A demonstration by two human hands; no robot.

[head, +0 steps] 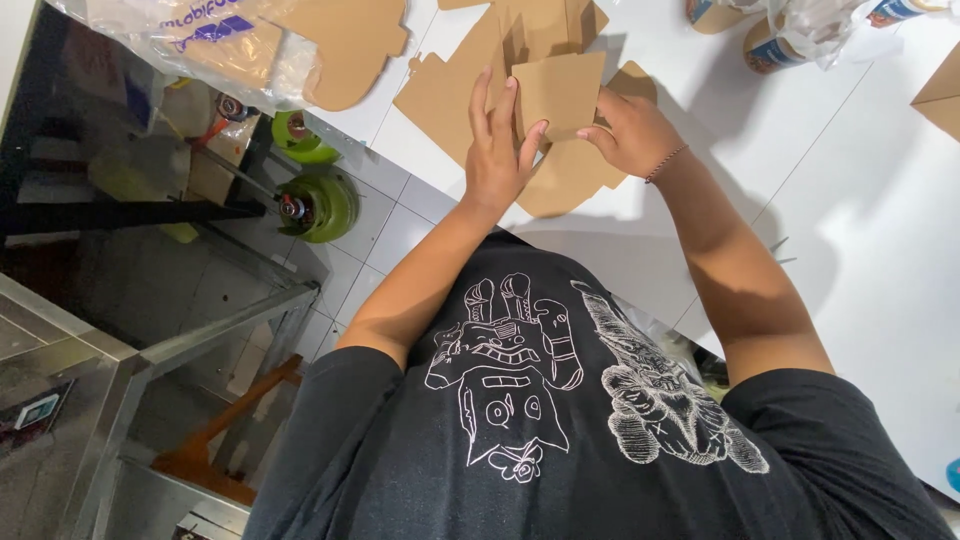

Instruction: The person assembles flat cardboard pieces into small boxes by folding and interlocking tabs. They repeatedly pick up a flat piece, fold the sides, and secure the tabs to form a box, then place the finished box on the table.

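Note:
A flat brown cardboard box blank [455, 85] lies on the white table [860, 220] in front of me. One of its panels [562, 92] is folded up between my hands. My left hand [497, 150] presses on the panel's left edge with fingers spread. My right hand [635, 130] grips the panel's right edge with curled fingers. A thin bracelet sits on my right wrist.
More cardboard blanks [350, 45] lie under a clear plastic bag [190, 45] at the upper left. Paper cups in plastic [800, 30] stand at the upper right. Another cardboard piece [942, 98] shows at the right edge. Green gas cylinders [318, 205] and a metal counter [70, 350] are on the tiled floor left.

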